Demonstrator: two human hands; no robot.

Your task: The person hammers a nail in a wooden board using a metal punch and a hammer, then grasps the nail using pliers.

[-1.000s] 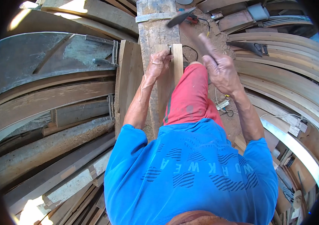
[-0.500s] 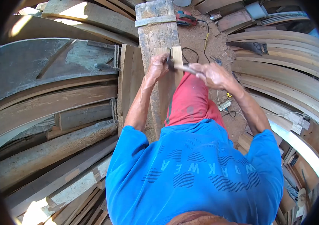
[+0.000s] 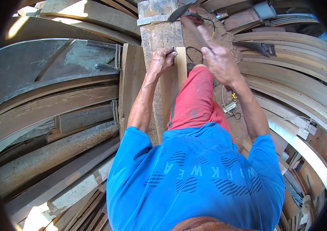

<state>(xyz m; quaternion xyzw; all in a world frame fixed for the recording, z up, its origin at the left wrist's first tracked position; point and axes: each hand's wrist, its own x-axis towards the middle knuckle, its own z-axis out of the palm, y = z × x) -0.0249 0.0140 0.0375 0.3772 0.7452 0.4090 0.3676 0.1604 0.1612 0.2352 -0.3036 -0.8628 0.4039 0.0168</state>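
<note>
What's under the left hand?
Under the left hand is a wooden board, on a long plank. The hand covers part of the board, so that bit can't be seen.

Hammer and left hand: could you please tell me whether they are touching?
Apart. The head view shows the hammer gripped in the right hand, with part of the bench visible between the hammer's head and the left hand.
</note>
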